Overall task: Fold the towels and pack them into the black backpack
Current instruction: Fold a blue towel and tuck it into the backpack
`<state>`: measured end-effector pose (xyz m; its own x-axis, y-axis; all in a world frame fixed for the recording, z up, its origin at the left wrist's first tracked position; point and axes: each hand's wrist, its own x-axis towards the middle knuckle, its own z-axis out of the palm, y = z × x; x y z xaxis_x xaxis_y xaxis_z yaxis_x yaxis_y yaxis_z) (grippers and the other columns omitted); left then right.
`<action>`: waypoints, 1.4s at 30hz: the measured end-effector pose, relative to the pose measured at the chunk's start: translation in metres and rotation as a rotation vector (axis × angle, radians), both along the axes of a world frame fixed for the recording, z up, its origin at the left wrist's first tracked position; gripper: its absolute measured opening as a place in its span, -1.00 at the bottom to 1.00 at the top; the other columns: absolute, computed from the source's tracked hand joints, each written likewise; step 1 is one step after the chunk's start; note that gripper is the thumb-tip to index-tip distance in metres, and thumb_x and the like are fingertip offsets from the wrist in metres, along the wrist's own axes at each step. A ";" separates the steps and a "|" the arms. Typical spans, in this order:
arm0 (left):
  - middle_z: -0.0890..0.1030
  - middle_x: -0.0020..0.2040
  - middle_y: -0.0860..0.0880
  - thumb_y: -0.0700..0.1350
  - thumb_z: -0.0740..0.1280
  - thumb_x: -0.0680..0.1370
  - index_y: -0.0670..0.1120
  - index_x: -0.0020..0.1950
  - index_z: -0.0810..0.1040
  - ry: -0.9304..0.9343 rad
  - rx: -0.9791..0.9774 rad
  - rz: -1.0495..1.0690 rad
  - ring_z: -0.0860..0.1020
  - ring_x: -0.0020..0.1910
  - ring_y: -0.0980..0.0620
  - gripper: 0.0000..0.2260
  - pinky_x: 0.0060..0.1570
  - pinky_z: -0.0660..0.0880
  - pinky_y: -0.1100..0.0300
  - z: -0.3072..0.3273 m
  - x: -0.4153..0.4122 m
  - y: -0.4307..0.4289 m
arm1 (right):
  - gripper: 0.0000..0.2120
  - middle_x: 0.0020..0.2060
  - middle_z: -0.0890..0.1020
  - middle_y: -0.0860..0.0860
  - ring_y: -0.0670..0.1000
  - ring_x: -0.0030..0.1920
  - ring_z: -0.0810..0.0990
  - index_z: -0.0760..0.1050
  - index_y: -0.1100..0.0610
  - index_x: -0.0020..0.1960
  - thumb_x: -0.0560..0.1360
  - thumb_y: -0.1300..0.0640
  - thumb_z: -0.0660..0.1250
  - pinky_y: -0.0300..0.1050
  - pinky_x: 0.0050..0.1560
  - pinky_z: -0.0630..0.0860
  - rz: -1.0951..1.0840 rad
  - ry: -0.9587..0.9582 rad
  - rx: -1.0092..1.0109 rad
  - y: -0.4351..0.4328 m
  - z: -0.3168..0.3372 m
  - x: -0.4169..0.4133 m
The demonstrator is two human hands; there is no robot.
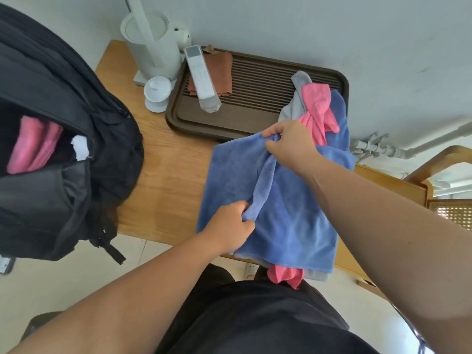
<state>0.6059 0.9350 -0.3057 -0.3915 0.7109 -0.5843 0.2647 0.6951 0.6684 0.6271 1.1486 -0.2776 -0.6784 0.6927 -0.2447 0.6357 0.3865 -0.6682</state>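
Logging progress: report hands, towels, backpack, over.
Left hand, right hand both grip blue towel. Loose pink towel, grey towel under it. Black backpack open, folded pink towel inside. Pile overlaps tea tray.

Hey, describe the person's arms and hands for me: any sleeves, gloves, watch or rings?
No gloves, watch or wristband show on the left hand or the right hand, and no sleeves show up either arm as far as the frame reaches. A tiny glint on the right hand might be a ring, but it is too small to tell. Below the arms the person wears black clothing.
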 end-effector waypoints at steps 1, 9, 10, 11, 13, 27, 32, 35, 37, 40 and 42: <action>0.43 -0.37 0.04 -0.18 0.24 0.54 -0.06 -0.21 0.39 -0.002 -0.012 -0.008 0.39 -0.40 0.01 -0.87 -0.50 0.29 0.30 -0.005 0.006 0.004 | -0.70 -0.02 0.67 -0.03 -0.09 -0.12 0.55 0.67 0.11 0.10 0.46 0.30 0.29 -0.25 -0.09 0.44 0.023 -0.036 0.023 0.005 -0.004 0.007; 0.62 -0.18 -0.02 0.13 0.28 0.60 0.01 0.04 0.55 -0.175 -0.145 0.066 0.56 -0.33 0.02 -0.79 -0.34 0.52 0.15 -0.029 0.035 0.017 | -0.64 0.21 0.42 0.07 0.17 0.06 0.56 0.53 0.13 0.27 0.48 0.18 0.35 0.04 -0.01 0.54 0.321 -0.417 0.246 0.022 -0.031 0.037; 0.62 -0.19 -0.01 0.16 0.27 0.60 0.01 0.02 0.56 -0.136 -0.147 0.102 0.57 -0.31 0.02 -0.76 -0.32 0.54 0.12 -0.029 0.033 0.016 | -0.65 0.20 0.41 0.07 0.18 0.05 0.54 0.53 0.13 0.25 0.47 0.12 0.37 0.03 -0.04 0.52 0.332 -0.418 0.294 0.019 -0.031 0.039; 0.61 -0.21 0.00 0.17 0.26 0.60 0.01 -0.01 0.55 -0.059 -0.146 0.145 0.57 -0.27 0.02 -0.75 -0.26 0.55 0.08 -0.031 0.028 0.012 | -0.66 0.18 0.41 0.08 0.18 0.05 0.50 0.54 0.12 0.21 0.45 0.08 0.38 0.02 -0.05 0.49 0.339 -0.398 0.376 0.014 -0.030 0.039; 0.59 -0.18 0.03 0.13 0.27 0.61 0.00 0.04 0.53 0.155 -0.160 0.227 0.56 -0.18 0.02 -0.79 -0.20 0.51 0.08 -0.036 0.015 0.001 | -0.70 0.14 0.43 0.09 0.18 0.06 0.44 0.57 0.11 0.11 0.41 0.04 0.39 0.04 -0.02 0.42 0.371 -0.332 0.597 0.003 -0.026 0.034; 0.52 -0.32 0.01 0.00 0.42 0.52 -0.05 -0.28 0.44 0.334 -0.340 0.201 0.46 -0.36 0.06 -0.74 -0.42 0.29 0.18 -0.068 -0.045 -0.059 | -0.53 0.16 0.50 -0.07 0.10 0.20 0.37 0.41 -0.06 0.33 0.45 0.16 0.37 0.03 0.10 0.26 0.926 -0.412 0.781 -0.062 -0.064 -0.072; 0.37 -0.39 0.03 -0.19 0.39 0.46 -0.08 -0.31 0.32 0.083 -0.189 0.236 0.34 -0.40 0.04 -0.74 -0.40 0.27 0.18 -0.061 -0.054 -0.065 | -0.77 0.00 0.47 -0.03 0.09 0.13 0.36 0.57 0.00 0.11 0.45 0.11 0.38 0.00 0.14 0.32 0.943 -0.548 0.895 -0.062 -0.062 -0.080; 0.38 -0.36 -0.01 -0.22 0.36 0.43 -0.08 -0.27 0.31 -0.082 -0.141 0.320 0.37 -0.38 -0.01 -0.78 -0.39 0.36 0.09 -0.055 -0.065 -0.075 | -0.80 0.01 0.47 -0.01 0.10 0.10 0.38 0.58 0.02 0.08 0.49 0.16 0.31 0.00 0.11 0.32 0.893 -0.530 0.866 -0.068 -0.055 -0.087; 0.46 -0.30 -0.07 -0.22 0.36 0.44 -0.09 -0.24 0.33 -0.151 -0.127 0.406 0.49 -0.37 -0.08 -0.80 -0.46 0.49 0.08 -0.050 -0.077 -0.083 | -0.77 0.06 0.47 0.01 0.10 0.08 0.41 0.53 0.04 0.15 0.51 0.19 0.29 0.00 0.04 0.33 0.856 -0.476 0.806 -0.076 -0.047 -0.099; 0.45 -0.31 -0.08 -0.25 0.34 0.46 -0.10 -0.23 0.33 -0.133 -0.143 0.444 0.46 -0.42 -0.05 -0.80 -0.48 0.44 0.16 -0.044 -0.102 -0.106 | -0.70 0.14 0.44 0.06 0.12 0.09 0.44 0.45 0.06 0.25 0.52 0.23 0.28 0.00 -0.07 0.31 0.825 -0.419 0.692 -0.094 -0.036 -0.125; 0.42 -0.36 -0.06 -0.23 0.35 0.43 -0.09 -0.26 0.32 -0.009 -0.163 0.421 0.46 -0.41 -0.09 -0.79 -0.41 0.46 0.06 -0.043 -0.122 -0.128 | -0.70 0.15 0.42 0.07 0.14 0.09 0.45 0.44 0.07 0.24 0.53 0.27 0.25 0.02 -0.10 0.29 0.788 -0.406 0.617 -0.110 -0.036 -0.142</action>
<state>0.4839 0.8067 -0.3488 -0.6214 0.3891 -0.6800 -0.0692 0.8373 0.5423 0.4849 1.0381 -0.3136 -0.9341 0.1775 -0.3098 0.1909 0.9815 -0.0132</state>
